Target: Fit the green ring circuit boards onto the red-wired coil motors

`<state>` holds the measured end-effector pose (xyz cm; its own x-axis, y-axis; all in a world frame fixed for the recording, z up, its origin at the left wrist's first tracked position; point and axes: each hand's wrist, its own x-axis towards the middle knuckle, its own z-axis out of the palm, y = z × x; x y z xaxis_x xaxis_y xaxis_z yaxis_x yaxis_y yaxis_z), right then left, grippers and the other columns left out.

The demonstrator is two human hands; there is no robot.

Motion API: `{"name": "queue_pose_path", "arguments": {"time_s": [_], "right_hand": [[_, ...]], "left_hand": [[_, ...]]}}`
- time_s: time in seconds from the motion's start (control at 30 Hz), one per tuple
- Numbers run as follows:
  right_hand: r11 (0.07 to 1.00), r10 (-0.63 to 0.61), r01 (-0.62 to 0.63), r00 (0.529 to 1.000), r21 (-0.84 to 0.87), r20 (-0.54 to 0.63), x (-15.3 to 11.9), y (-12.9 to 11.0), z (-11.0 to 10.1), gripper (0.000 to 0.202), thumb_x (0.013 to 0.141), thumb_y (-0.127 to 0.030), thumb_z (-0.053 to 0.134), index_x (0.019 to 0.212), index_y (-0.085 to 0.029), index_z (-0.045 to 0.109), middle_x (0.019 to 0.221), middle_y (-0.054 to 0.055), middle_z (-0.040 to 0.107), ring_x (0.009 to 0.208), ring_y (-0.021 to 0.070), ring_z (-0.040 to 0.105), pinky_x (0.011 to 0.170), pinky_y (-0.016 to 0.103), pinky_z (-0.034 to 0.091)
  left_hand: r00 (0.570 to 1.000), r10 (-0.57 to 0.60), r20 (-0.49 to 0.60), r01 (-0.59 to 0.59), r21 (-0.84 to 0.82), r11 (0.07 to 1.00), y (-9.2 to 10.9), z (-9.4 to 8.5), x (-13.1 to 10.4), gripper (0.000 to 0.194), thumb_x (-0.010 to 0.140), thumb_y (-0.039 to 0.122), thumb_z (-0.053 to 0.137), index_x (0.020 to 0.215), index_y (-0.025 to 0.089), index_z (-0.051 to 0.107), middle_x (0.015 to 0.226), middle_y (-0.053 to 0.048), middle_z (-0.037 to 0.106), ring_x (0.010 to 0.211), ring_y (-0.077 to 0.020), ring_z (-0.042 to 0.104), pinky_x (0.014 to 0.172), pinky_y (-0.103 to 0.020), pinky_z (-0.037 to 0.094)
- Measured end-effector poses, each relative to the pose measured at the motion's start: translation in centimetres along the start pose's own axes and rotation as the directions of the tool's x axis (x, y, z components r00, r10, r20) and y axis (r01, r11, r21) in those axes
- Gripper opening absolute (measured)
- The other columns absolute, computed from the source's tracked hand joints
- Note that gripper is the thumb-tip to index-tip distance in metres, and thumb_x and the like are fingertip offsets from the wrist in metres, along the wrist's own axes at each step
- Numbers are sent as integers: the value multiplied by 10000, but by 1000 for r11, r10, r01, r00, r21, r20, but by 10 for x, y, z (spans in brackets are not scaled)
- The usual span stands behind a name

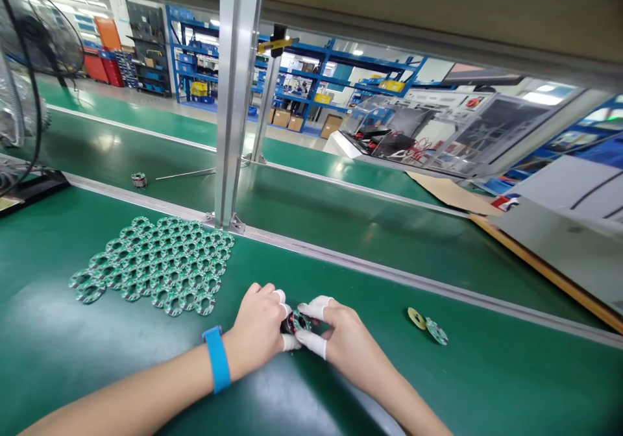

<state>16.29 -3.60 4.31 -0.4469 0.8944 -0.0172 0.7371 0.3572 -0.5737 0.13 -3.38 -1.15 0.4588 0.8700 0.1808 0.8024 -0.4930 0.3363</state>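
My left hand (260, 322), with a blue band at the wrist, is closed around a small round motor stator (291, 323) with dark and reddish windings. White finger cots cover some fingertips. From the other side, my right hand (343, 332) pinches a green ring-shaped circuit board (302, 321) between white-covered thumb and finger. The board lies against the stator's face; whether it is seated cannot be made out. On the right lie a yellow ring (416, 318) and another green circuit board (437, 331), touching or nearly so.
Several ring-shaped circuit boards (165, 261) lie in rows on the green bench at left. An aluminium post (233, 98) rises from a metal rail (341, 257) beyond my hands. Past the rail sit another stator (139, 180) and a thin rod (185, 174). A fan (36, 30) stands far left.
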Motion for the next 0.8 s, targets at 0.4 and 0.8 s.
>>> {"name": "queue_pose_path", "arguments": {"time_s": [0.4, 0.8], "right_hand": [[994, 101, -99, 994, 51, -34, -5, 9, 19, 233, 725, -211, 608, 954, -196, 650, 824, 59, 574, 692, 176, 560, 584, 278, 516], [901, 51, -93, 993, 424, 110, -4, 21, 4, 381, 688, -212, 622, 1067, -203, 591, 1044, 85, 569, 905, 207, 575, 695, 314, 571]], "left_hand": [[999, -22, 33, 23, -33, 999, 1, 0, 1, 298, 683, 458, 688, 709, 165, 641, 754, -51, 586, 790, -217, 510, 653, -340, 317], [999, -29, 47, 31, -51, 998, 1, -4, 2, 422, 669, 574, 670, 751, 160, 664, 781, -63, 597, 805, -228, 519, 677, -340, 338]]}}
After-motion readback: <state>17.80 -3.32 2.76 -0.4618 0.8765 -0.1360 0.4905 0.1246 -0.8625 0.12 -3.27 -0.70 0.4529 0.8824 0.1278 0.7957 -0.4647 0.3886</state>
